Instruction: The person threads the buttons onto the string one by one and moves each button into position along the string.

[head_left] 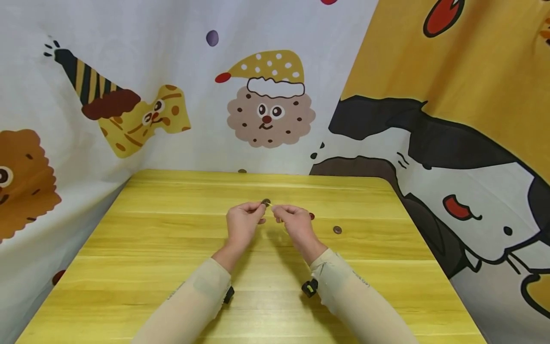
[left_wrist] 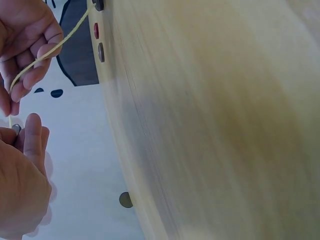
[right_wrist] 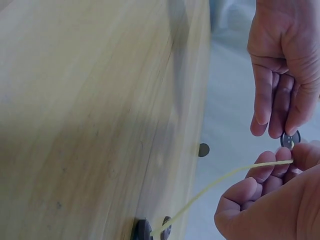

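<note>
My left hand [head_left: 242,227] pinches a dark round button [head_left: 266,202] at its fingertips, above the far part of the wooden table. Facing it, my right hand [head_left: 296,229] holds a thin yellow string [right_wrist: 225,176] between thumb and fingers. In the right wrist view, the button [right_wrist: 288,140] shows several small holes and sits between the two hands' fingertips. The string trails from the right hand down to dark buttons at the table's edge. Whether its tip passes through a hole of the pinched button, I cannot tell.
Just right of my right hand, a red button [head_left: 312,216] lies on the table [head_left: 172,286], partly hidden. Farther right is a brown button [head_left: 337,230]. Behind the table's far edge hangs a curtain with cartoon prints [head_left: 270,114].
</note>
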Demonstrator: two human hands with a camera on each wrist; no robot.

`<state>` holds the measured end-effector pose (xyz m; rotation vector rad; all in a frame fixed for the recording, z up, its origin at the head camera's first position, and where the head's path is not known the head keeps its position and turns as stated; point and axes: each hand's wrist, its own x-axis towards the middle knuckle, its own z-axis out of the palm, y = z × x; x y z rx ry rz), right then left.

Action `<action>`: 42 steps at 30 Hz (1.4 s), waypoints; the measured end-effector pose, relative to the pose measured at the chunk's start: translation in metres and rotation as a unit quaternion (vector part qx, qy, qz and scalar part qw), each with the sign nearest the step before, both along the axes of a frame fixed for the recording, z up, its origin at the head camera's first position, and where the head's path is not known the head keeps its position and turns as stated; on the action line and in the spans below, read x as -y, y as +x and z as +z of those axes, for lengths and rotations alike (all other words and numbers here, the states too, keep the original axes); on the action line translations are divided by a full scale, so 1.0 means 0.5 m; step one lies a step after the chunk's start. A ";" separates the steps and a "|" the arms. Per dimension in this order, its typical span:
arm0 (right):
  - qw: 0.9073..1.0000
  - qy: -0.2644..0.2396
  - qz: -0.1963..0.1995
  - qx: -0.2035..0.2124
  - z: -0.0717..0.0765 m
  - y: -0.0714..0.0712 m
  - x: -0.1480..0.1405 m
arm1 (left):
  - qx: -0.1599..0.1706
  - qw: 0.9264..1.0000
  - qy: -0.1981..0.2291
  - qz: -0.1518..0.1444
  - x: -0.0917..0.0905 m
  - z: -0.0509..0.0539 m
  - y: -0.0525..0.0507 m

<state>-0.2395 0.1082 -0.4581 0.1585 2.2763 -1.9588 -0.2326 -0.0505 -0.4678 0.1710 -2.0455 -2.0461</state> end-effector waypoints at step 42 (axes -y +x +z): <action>1.000 -0.010 0.005 0.002 -0.003 0.000 0.007 | -0.212 0.928 -0.302 0.039 -0.012 -0.006 0.013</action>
